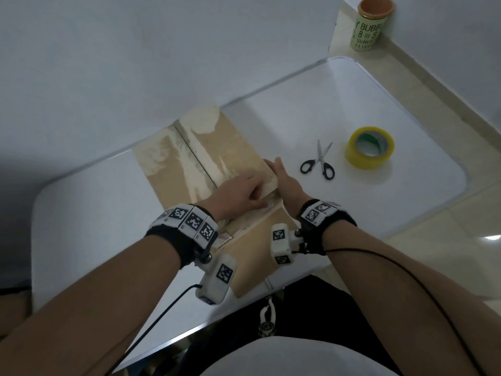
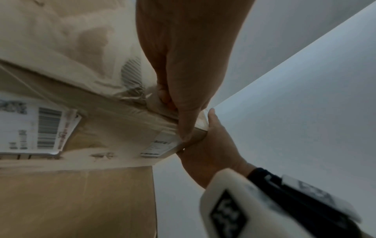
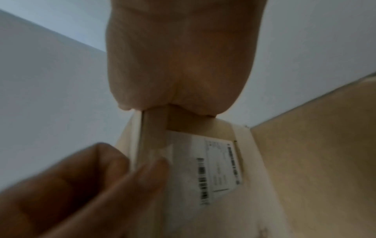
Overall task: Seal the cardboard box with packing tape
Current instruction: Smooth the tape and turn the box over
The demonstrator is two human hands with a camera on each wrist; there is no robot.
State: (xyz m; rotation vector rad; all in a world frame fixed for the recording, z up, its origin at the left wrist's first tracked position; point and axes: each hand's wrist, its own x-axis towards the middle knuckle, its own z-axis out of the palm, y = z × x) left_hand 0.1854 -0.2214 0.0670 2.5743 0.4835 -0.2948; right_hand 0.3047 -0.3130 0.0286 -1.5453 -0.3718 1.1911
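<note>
A worn cardboard box (image 1: pixel 217 147) lies on the white table (image 1: pixel 352 90), its top flaps meeting along a centre seam. My left hand (image 1: pixel 244 191) rests on the box top at its near right corner, fingers pressing down on wrinkled clear tape (image 2: pixel 132 93). My right hand (image 1: pixel 284 177) lies flat against the box's right side at the same corner, fingers straight. In the right wrist view the right hand (image 3: pixel 179 64) presses the corner edge, and the left hand's fingers (image 3: pixel 101 185) touch the side beside a shipping label (image 3: pixel 219 169). A yellow roll of packing tape (image 1: pixel 370 147) stands to the right, held by neither hand.
Black-handled scissors (image 1: pixel 320 161) lie between the box and the tape roll. A green cylindrical can (image 1: pixel 370 23) stands on the floor beyond the table's far right corner. A wall runs close behind the box. A second label (image 2: pixel 40 127) is stuck on the box's near side.
</note>
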